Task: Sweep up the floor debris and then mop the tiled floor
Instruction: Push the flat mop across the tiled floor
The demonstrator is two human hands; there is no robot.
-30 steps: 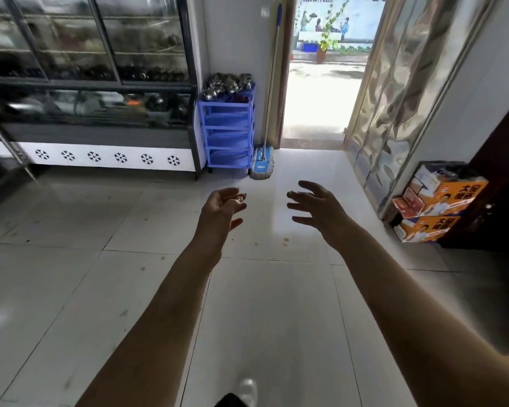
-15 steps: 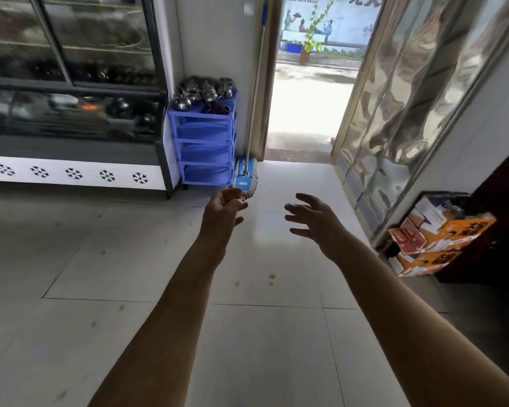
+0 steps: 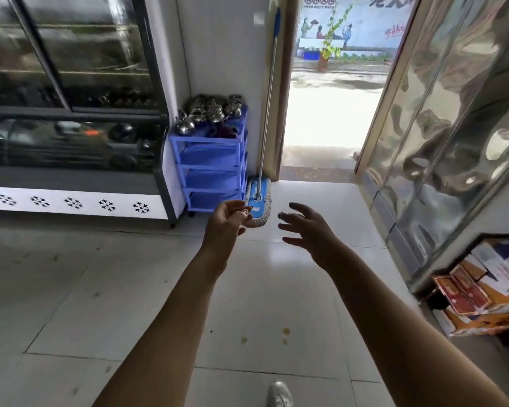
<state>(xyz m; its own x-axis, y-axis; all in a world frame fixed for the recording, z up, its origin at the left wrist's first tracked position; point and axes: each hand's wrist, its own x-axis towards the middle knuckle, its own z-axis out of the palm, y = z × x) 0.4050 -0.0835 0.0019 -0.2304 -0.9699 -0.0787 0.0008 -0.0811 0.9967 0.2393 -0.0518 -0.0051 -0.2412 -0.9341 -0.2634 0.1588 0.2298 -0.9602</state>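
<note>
Both bare arms are stretched forward over the pale grey tiled floor (image 3: 106, 289), and neither hand holds anything. The left hand (image 3: 227, 220) has its fingers loosely curled and empty, palm turned to the right. The right hand (image 3: 309, 230) is spread wide, fingers straight and apart. Just beyond them stands the blue flat mop with the silver metal pole (image 3: 261, 190). Its fringed head rests on the tiles and its pole leans on the white wall at the left edge of the open doorway. The left fingertips overlap the mop head in this view; whether they touch it I cannot tell. Just left of the mop is a blue plastic shelf rack (image 3: 215, 165) with shiny metal teapots (image 3: 212, 113) heaped on top. Near the middle of the floor lie a few small yellowish spots (image 3: 285, 331). On the right, orange cardboard boxes (image 3: 482, 298) sit by the rippled metal door (image 3: 441, 113).
</note>
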